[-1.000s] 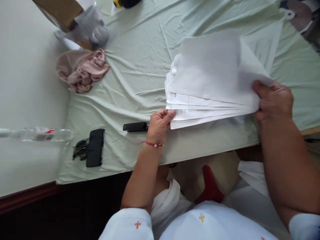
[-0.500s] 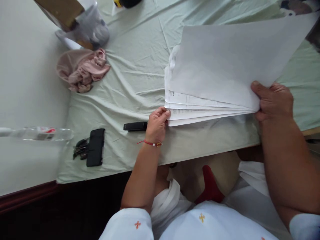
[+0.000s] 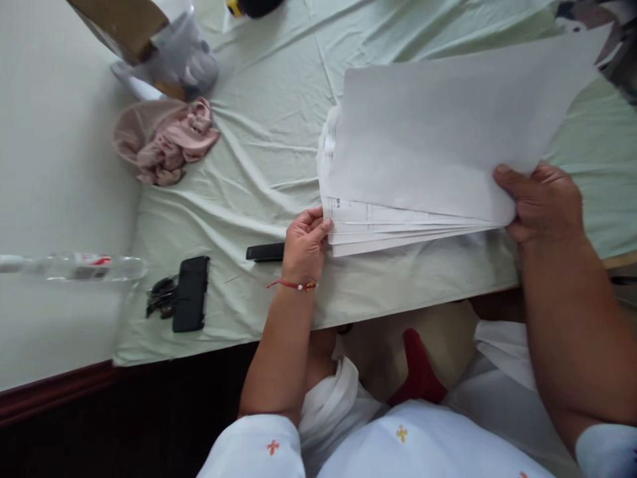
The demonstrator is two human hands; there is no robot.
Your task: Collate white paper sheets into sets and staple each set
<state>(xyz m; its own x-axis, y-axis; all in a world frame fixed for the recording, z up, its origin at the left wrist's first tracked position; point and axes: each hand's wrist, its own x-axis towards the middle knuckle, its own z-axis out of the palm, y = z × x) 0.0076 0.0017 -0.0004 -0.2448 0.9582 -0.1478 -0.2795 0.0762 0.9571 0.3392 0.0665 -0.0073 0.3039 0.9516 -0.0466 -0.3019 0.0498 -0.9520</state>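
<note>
A fanned stack of white paper sheets point(image 3: 423, 139) is held above the cloth-covered table, its top sheet blank and the ones beneath showing faint print. My right hand point(image 3: 545, 202) grips the stack's lower right corner, thumb on top and the other fingers underneath. At the lower left corner, my left hand point(image 3: 306, 242) pinches the sheets' edges between thumb and fingers; a red string bracelet is on that wrist. Partly hidden behind the left hand lies a black stapler-like object point(image 3: 265, 252).
A black phone point(image 3: 190, 294) and a bunch of keys point(image 3: 160, 297) lie at the table's left. A clear plastic bottle point(image 3: 94, 267) is by the wall. Pink cloth point(image 3: 166, 143) and a plastic bag point(image 3: 186, 60) sit farther back. The table's front edge point(image 3: 413, 313) runs before my lap.
The stack and my left hand have shifted slightly left. The fan has narrowed a little, with less print showing at the lower edge. My right hand has barely moved.
</note>
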